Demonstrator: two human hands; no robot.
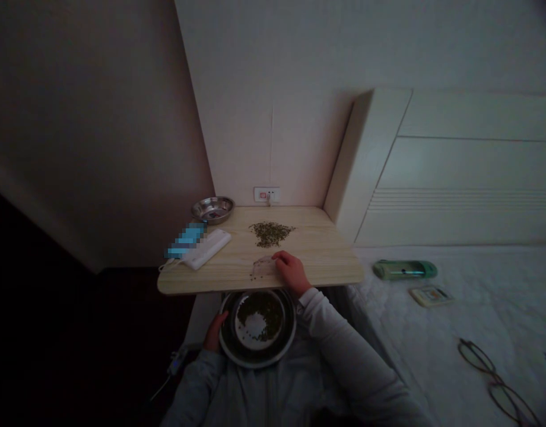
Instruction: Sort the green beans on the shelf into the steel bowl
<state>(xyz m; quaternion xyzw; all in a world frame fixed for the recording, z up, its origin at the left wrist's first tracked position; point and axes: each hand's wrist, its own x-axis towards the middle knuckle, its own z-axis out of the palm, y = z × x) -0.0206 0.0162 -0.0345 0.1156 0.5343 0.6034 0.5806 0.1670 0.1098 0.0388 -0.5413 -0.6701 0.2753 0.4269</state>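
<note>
My left hand [215, 332] grips the left rim of a round metal bowl [257, 363], which sits on my lap just below the table's front edge. Inside the bowl lie small green grains, like mung beans [271, 311], around a pale bare patch. Over the table's front part, my right hand [292, 271] is closed, its fingertips on a thin clear plastic piece [264, 266]. A few stray grains lie by the left side of that piece. Farther back on the tabletop, a loose pile of the same green grains [271, 233] is spread out.
On the wooden table [326, 249], a shiny steel bowl [213, 210] stands at back left, near a blurred phone [186, 240] and a white power bank [207, 249]. A wall socket [266, 194] is behind. Right, a bed holds a green case [405, 270] and glasses [476, 354].
</note>
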